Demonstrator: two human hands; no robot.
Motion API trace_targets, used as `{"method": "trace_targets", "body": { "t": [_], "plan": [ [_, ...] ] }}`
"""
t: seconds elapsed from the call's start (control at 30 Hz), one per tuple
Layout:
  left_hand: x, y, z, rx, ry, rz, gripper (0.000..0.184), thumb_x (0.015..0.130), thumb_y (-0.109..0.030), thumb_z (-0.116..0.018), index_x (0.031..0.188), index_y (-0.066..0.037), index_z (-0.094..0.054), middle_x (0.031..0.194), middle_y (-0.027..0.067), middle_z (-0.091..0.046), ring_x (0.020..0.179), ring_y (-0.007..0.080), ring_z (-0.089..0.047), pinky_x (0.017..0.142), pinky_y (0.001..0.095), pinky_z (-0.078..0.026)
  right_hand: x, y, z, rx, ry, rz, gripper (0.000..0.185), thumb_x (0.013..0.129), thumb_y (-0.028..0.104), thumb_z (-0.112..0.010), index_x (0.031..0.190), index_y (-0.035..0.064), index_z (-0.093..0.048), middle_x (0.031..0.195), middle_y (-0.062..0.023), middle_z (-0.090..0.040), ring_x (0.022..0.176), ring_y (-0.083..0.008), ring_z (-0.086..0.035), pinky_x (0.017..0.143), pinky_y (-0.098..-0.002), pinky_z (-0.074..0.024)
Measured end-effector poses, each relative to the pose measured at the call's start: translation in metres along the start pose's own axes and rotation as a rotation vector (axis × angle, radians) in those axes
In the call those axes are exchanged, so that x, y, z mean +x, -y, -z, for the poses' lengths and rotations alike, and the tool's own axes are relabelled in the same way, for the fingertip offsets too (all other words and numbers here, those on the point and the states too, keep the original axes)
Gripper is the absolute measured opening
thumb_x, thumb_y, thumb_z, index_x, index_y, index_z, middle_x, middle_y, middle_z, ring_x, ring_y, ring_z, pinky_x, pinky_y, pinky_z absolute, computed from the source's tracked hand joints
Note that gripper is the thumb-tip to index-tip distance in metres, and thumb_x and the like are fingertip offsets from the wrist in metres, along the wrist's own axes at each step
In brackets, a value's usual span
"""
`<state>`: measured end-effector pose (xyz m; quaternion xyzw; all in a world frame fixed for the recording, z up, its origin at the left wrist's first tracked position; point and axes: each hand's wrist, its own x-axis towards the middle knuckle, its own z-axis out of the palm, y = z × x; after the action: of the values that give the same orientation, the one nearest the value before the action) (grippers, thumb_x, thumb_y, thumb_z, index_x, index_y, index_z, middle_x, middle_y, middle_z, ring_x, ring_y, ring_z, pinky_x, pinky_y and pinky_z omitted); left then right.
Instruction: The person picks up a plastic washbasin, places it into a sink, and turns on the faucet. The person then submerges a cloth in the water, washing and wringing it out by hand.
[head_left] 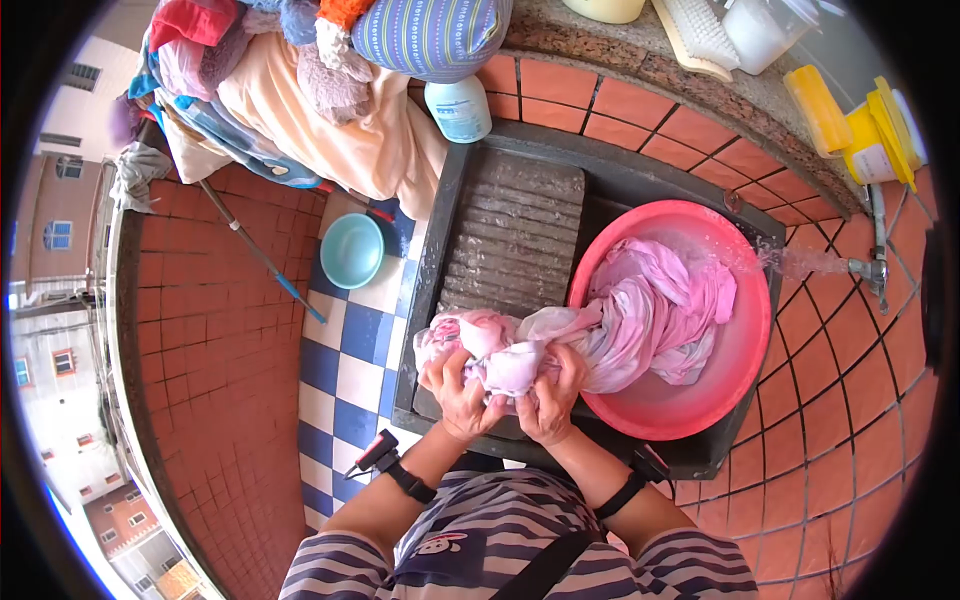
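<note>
both forearms raised inward, left hand (553, 392) and right hand (464, 397) close together, fingers curled, gripping.

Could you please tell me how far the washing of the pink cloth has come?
Looks done: most of the pink cloth lies in the basin, with water running from the tap. In hand: left hand and right hand grip its bunched end over the washboard. Probably left: working the part in the basin, then wringing.

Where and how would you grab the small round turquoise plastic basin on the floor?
Pinch the rim of the turquoise basin, probably from above on the side facing the dark stone sink: its open top faces up, exposing that edge.
</note>
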<state>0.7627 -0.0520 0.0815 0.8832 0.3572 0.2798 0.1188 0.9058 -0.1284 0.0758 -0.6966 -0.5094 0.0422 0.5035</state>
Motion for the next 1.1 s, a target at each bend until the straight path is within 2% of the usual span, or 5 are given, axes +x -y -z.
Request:
{"method": "trace_targets", "body": {
  "t": [0.2,0.27,0.53,0.67,1.1],
  "plan": [
    [0.220,0.054,-0.116,0.274,0.008,0.159,0.029,0.085,-0.033,-0.053,0.102,-0.012,-0.064,0.105,0.0086,-0.063,0.101,0.0304,-0.055,0.077,0.0490,-0.042,0.202,-0.109,-0.079,-0.459,-0.215,-0.228,0.025,0.087,0.033,-0.059,0.090,0.0093,-0.066,0.100,-0.0133,-0.063,0.100,-0.0332,-0.055,0.086,-0.0472,-0.0398],
    [0.195,0.049,-0.103,0.250,0.088,0.136,0.045,0.085,-0.033,-0.050,0.126,-0.015,-0.054,0.119,0.0108,-0.060,0.114,0.0325,-0.052,0.084,0.0505,-0.043,0.169,-0.121,-0.076,-0.255,0.369,-0.391,0.029,0.087,0.036,-0.059,0.100,0.0112,-0.067,0.113,-0.0166,-0.062,0.110,-0.0378,-0.054,0.093,-0.0483,-0.0390],
    [0.039,0.043,-0.012,-0.280,0.039,-0.415,0.020,0.078,-0.033,-0.060,0.087,-0.015,-0.061,0.104,0.0062,-0.058,0.091,0.0224,-0.050,0.080,0.0408,-0.032,0.021,0.008,-0.030,-0.259,0.035,-0.072,0.035,0.087,0.044,-0.054,0.083,0.0083,-0.054,0.113,-0.0137,-0.053,0.108,-0.0337,-0.050,0.092,-0.0514,-0.0319],
    [0.222,0.050,-0.114,-0.154,0.279,0.230,0.023,0.086,-0.025,-0.052,0.096,-0.007,-0.062,0.104,0.0185,-0.061,0.103,0.0402,-0.053,0.087,0.0483,-0.040,0.184,-0.116,-0.069,-0.383,-0.092,-0.336,0.027,0.090,0.034,-0.052,0.092,0.0081,-0.063,0.110,-0.0143,-0.061,0.106,-0.0364,-0.053,0.085,-0.0528,-0.0388],
    [0.166,0.044,-0.075,-0.142,0.238,0.063,0.018,0.079,-0.025,-0.053,0.085,-0.010,-0.062,0.092,0.0102,-0.062,0.084,0.0312,-0.054,0.075,0.0439,-0.037,0.119,-0.061,-0.049,-0.262,0.183,-0.396,0.037,0.087,0.038,-0.056,0.101,0.0044,-0.059,0.115,-0.0173,-0.056,0.106,-0.0371,-0.051,0.091,-0.0497,-0.0335]
  ]
}}
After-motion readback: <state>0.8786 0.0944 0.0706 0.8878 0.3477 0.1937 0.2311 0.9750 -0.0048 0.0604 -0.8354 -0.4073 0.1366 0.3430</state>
